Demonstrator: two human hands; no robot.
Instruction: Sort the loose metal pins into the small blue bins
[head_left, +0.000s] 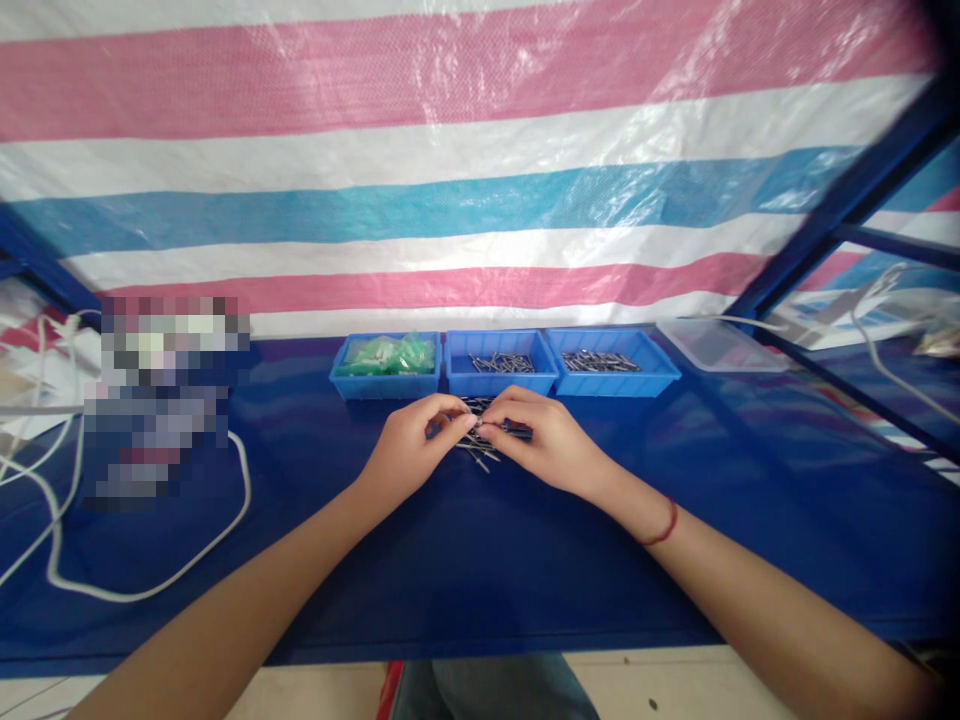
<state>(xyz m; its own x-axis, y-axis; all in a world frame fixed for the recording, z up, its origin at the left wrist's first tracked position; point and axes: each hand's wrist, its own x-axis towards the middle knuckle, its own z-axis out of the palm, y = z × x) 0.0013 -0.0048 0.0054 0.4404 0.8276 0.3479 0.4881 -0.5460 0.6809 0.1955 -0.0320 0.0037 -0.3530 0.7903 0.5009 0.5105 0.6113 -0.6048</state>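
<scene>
A small heap of thin metal blind rivets [480,460] lies on the blue table, partly hidden beneath my hands. My left hand [415,437] is closed in a pinch over the heap, thumb and index finger together. Opposite it, my right hand [556,440] pinches as well, and the fingertips of both hands nearly touch. Between them shows a small shiny metal piece, apparently one of the rivets; its details are too small to make out. Just behind the hands, the middle blue bin [501,384] contains similar metal pieces.
The right blue bin [622,384] holds more thin metal pieces; the left blue bin [386,387] holds green plastic-wrapped items. A clear plastic lid [724,345] lies at the back right. White cable [142,597] loops across the left side, near a pixelated area. Striped sheeting [450,215] hangs behind.
</scene>
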